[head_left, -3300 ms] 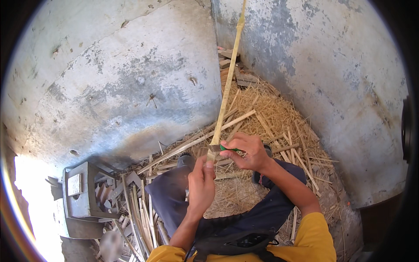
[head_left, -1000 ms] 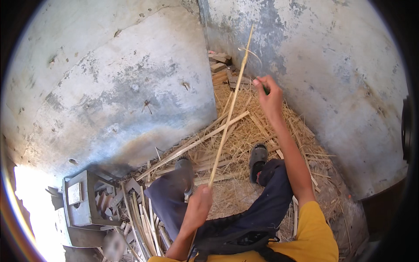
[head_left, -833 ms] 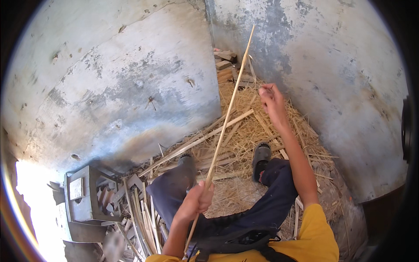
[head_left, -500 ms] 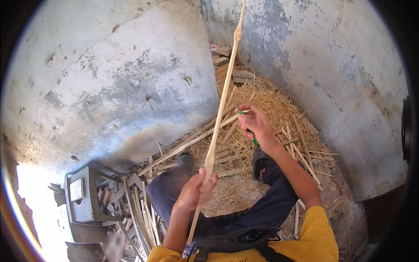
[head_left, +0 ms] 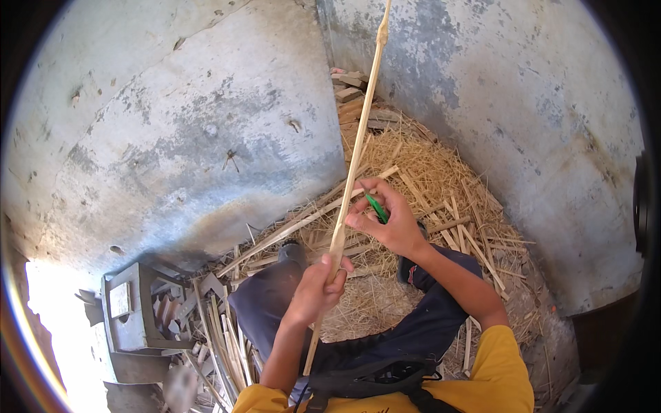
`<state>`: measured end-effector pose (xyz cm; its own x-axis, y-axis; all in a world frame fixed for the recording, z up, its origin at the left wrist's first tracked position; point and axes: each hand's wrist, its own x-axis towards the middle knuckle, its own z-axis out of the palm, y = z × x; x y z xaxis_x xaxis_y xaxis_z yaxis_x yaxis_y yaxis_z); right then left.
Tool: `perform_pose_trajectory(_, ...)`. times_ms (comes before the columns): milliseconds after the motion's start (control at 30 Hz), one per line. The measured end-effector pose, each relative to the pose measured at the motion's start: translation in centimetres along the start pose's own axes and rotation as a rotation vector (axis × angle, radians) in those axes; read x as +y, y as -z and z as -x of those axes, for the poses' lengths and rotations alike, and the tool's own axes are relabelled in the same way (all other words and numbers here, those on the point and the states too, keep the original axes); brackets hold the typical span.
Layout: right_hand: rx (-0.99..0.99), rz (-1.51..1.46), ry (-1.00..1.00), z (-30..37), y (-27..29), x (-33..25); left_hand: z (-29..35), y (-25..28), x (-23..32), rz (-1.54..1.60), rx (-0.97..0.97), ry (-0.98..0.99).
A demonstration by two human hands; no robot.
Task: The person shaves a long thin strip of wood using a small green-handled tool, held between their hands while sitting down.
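Observation:
A long pale bamboo strip (head_left: 360, 131) with swollen joints runs from my lap up past the top edge of the view. My left hand (head_left: 319, 289) is closed round its lower part, just below a joint, and the strip's lower end sticks out beneath the fist. In my right hand (head_left: 389, 217) is a slim green-handled tool (head_left: 376, 208); whether it has a blade is not plain to see. The fingertips of that hand are at the right side of the strip, and I cannot tell if they press on it.
Straw-like shavings (head_left: 441, 168) and loose strips cover the floor around my feet. More strips (head_left: 231, 344) lie in a bundle beside my left leg, next to a grey metal frame (head_left: 131, 313). Worn plaster walls (head_left: 227, 131) meet in a corner ahead, with bricks (head_left: 349, 93) at their foot.
My right hand has moved left and down to the strip, bringing the green-handled tool along. The strip has shifted slightly upward, with my left hand still round it.

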<state>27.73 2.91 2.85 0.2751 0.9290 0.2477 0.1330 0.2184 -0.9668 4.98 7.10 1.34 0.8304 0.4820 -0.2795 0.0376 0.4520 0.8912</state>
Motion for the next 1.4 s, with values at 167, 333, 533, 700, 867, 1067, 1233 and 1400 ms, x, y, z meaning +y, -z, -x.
perform_pose_trajectory(167,0.077,0.155,0.291,0.0,-0.2,1.3,-0.3,-0.4,0.0,-0.05,0.03,-0.101)
perform_pose_trajectory(333,-0.077,0.407,0.378,1.0,-0.3,0.9,-0.3,0.1,-0.1,-0.124,0.103,-0.177)
perform_pose_trajectory(533,-0.073,0.445,0.502,1.1,-1.4,1.1,-0.8,0.3,-1.2,-0.323,0.211,-0.309)
perform_pose_trajectory(700,-0.029,0.466,0.493,1.4,-1.8,0.7,-0.8,-1.1,-0.7,-0.576,0.385,-0.425)
perform_pose_trajectory(867,0.023,0.508,0.505,1.6,-2.5,0.2,-0.6,-2.6,-0.3,-0.701,0.556,-0.427)
perform_pose_trajectory(1067,0.088,0.578,0.568,1.6,-2.8,0.0,-0.7,-2.9,-0.5,-0.793,0.619,-0.495)
perform_pose_trajectory(1233,0.085,0.608,0.595,1.3,-2.9,0.1,-0.6,-2.9,-0.4,-0.803,0.637,-0.488)
perform_pose_trajectory(1400,0.102,0.646,0.632,0.8,-2.9,0.7,-0.7,-2.6,-0.7,-0.809,0.642,-0.486)
